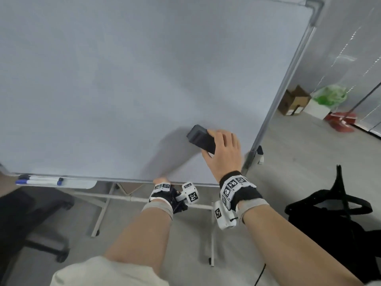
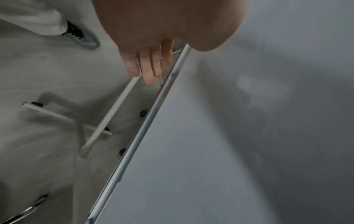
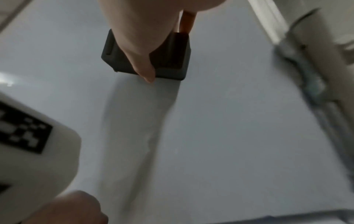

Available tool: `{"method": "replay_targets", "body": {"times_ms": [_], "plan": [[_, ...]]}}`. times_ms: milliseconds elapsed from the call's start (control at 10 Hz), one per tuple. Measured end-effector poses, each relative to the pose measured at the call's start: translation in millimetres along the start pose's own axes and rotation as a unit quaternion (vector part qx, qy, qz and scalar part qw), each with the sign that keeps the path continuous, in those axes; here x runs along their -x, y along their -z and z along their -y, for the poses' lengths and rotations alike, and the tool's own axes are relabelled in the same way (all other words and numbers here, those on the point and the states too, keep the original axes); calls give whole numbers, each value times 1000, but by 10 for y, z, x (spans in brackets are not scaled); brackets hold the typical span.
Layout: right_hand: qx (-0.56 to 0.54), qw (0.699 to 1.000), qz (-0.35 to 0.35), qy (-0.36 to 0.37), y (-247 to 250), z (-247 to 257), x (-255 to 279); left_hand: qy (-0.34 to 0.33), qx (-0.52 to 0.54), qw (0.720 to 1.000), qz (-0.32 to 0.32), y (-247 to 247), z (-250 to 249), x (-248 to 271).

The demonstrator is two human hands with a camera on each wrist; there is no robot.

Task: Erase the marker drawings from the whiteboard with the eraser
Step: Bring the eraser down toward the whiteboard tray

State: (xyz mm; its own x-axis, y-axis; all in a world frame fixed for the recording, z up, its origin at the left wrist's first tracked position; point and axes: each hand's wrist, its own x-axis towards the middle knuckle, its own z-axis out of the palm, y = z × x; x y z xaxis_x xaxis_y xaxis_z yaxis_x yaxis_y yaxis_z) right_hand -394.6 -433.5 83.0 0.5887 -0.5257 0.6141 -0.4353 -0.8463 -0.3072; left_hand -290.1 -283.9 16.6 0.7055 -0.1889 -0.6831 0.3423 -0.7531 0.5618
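Your dark eraser [image 1: 201, 138] sits flat against the whiteboard [image 1: 123, 79], low on its surface and toward the right edge, just inside the metal frame [image 1: 288, 79]. Your right hand [image 1: 223, 151] grips it: the thumb lies along the eraser's lower side and the fingers wrap over the far side, as the right wrist view shows, with the thumb across the dark block [image 3: 168, 57]. The board around it looks plain grey-white; no marker strokes can be made out in any view, though the pictures are soft.

Your left hand [image 1: 161, 181] is at the board's bottom edge, between the pen tray and the eraser. In the left wrist view its fingers [image 2: 147, 71] hang down fairly straight behind the lower frame rail [image 2: 145, 125], the heel of the hand by the board's face; whether they clasp the rail you cannot tell.

On the tray [image 1: 82, 184] at the lower left lie blue-capped markers [image 1: 39, 181]. Below are the stand's white legs [image 1: 103, 209]. A black office chair [image 1: 26, 219] stands to your left, a black bag [image 1: 334, 228] to your right, and a cardboard box [image 1: 293, 101] and a green plastic bag [image 1: 331, 96] lie beyond the board.
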Motion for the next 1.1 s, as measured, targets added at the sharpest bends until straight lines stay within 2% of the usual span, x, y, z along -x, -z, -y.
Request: {"method": "replay_targets", "body": {"times_ms": [100, 200, 300, 400, 500, 600, 700, 800, 900, 1000, 1100], "plan": [[-41, 999, 7, 24, -31, 398, -61, 5, -103, 995, 4, 429, 161, 185], [-66, 996, 30, 42, -93, 840, -104, -28, -140, 989, -43, 878, 360, 175], [-73, 993, 59, 78, -165, 1329, -139, -42, -84, 992, -88, 1345, 618, -14], [-74, 987, 93, 105, -322, 1814, -142, -46, -51, 993, -94, 1781, 917, -166], [-64, 980, 143, 119, -639, 2277, -7, -8, 11, 996, -87, 2173, 1202, -221], [-52, 969, 211, 117, -1055, 2707, 223, 27, 117, 989, -90, 2614, 1480, -423], [-30, 950, 296, 93, -1465, 3063, 430, 47, 287, 954, -67, 2973, 1719, -876], [-5, 929, 364, 64, -1808, 3336, 581, 96, 434, 895, -45, 3144, 1883, -1370], [13, 913, 404, 55, -2047, 3569, 681, 112, 501, 858, 7, 3318, 1776, -1339], [13, 911, 409, 39, -2186, 3742, 753, 99, 538, 837, 38, 3427, 1693, -1395], [20, 922, 385, 44, -2267, 3852, 806, 99, 553, 824, 67, 3475, 1664, -1435]]}}
